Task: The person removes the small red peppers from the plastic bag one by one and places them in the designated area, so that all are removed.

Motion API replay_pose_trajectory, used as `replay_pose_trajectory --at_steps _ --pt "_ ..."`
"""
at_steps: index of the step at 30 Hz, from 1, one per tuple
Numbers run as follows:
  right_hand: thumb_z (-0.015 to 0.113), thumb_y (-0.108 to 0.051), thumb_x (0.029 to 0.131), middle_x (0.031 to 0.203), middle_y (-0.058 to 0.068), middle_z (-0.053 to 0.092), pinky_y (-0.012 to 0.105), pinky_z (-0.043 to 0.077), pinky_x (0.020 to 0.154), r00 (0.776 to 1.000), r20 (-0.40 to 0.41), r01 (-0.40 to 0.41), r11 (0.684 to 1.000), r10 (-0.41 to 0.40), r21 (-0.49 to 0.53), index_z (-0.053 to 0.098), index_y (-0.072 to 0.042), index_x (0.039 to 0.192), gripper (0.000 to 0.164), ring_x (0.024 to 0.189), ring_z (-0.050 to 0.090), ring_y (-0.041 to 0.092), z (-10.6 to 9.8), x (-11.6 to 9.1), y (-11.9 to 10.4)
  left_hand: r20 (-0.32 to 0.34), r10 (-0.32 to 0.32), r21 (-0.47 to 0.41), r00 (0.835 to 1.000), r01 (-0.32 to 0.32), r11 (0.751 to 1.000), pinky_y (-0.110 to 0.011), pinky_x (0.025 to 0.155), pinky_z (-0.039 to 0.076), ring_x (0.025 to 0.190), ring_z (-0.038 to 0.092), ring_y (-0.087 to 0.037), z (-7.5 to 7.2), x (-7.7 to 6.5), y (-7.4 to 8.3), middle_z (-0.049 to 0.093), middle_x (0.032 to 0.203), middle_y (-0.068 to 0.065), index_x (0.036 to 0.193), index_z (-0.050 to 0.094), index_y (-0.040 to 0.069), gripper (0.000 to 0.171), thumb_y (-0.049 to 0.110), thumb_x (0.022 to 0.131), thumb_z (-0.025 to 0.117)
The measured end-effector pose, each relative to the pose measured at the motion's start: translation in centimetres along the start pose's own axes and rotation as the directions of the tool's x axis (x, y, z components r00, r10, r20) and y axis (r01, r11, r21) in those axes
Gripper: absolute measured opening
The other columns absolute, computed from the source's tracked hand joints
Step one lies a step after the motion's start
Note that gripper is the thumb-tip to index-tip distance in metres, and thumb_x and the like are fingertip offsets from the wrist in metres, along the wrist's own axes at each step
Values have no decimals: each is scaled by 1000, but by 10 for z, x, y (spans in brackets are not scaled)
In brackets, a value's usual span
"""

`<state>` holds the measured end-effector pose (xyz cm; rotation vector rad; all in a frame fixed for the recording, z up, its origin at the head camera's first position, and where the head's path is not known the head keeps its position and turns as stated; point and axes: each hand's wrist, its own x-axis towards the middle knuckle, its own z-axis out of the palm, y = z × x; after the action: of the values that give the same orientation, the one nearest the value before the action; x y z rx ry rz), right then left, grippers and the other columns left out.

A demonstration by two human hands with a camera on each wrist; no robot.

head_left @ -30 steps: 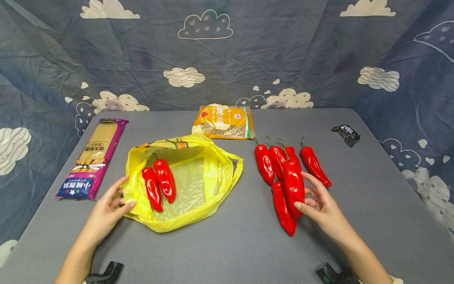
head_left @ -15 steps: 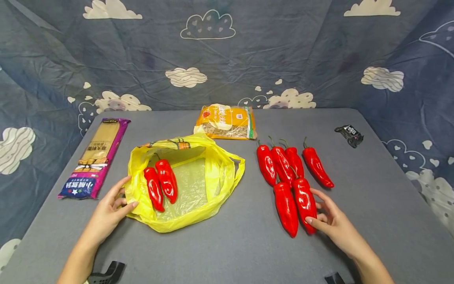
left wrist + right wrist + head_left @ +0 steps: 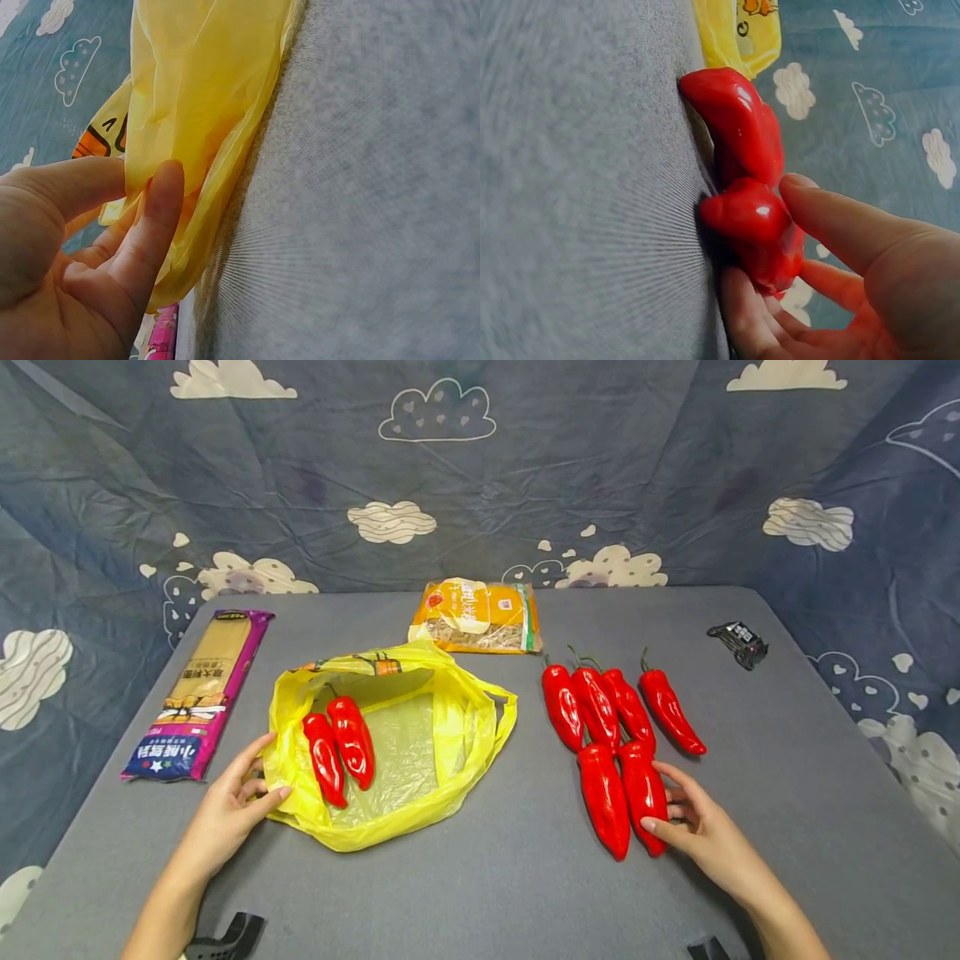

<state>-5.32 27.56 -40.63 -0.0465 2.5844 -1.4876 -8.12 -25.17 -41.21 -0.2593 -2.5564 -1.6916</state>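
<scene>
My left hand (image 3: 238, 797) pinches the left rim of a yellow plastic bag (image 3: 463, 760), thumb inside and fingers outside. The bag's mouth gapes, showing two glossy red peppers (image 3: 324, 760) lying side by side inside. On the right, my right hand (image 3: 697, 822) holds the nearest red pepper (image 3: 643, 797) at its lower half, thumb on top and fingers along its right side. In the right wrist view that pepper (image 3: 754, 217) lies low at the cloth, touching its neighbour (image 3: 742, 120). Several more red peppers (image 3: 597, 706) lie close behind, stems pointing away.
A purple pack of noodles (image 3: 198, 693) lies at the left. An orange bag of grain (image 3: 476, 617) is at the back middle, just behind the yellow bag. A small black packet (image 3: 738, 643) sits at the back right. Grey cloth covers the table (image 3: 480, 902).
My right hand has brought its pepper right and towards me, down beside another front pepper. One back-row pepper has shifted, its tip now further right. The left hand keeps its place on the bag.
</scene>
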Motion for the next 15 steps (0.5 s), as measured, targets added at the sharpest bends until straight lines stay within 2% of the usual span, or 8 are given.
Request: replay_pose_trajectory --at_steps 4,9,12,15 --pt "70 -12 79 102 18 47 27 47 58 998 -29 56 996 -58 -69 30 -5 137 70 78 54 17 1 1 0 -1 0 1 1000 0 1000 -19 54 46 72 55 -6 0 0 0 42 109 -15 141 27 7 70 -6 81 61" --pt "71 -15 78 115 17 40 19 42 70 988 -80 116 974 -134 -195 32 -5 136 72 93 46 26 0 0 -7 -1 4 -2 1000 -4 1000 -19 53 46 71 56 -7 0 0 -1 43 109 -13 141 27 6 69 -7 81 60" --pt "72 -12 76 122 17 37 16 37 77 974 -97 180 961 -204 -208 32 -5 136 72 103 42 29 1 1 -20 -2 9 -1 1000 -9 1000 -19 53 46 71 56 -7 0 0 -1 44 108 -11 140 27 6 69 -7 81 60" --pt "74 -8 74 126 11 38 15 35 81 952 -105 264 946 -286 -186 32 -8 136 75 106 40 25 4 6 -39 -5 13 -9 1000 -13 1000 -19 53 46 71 56 -7 1 0 -2 44 107 -10 140 27 6 69 -8 81 60"
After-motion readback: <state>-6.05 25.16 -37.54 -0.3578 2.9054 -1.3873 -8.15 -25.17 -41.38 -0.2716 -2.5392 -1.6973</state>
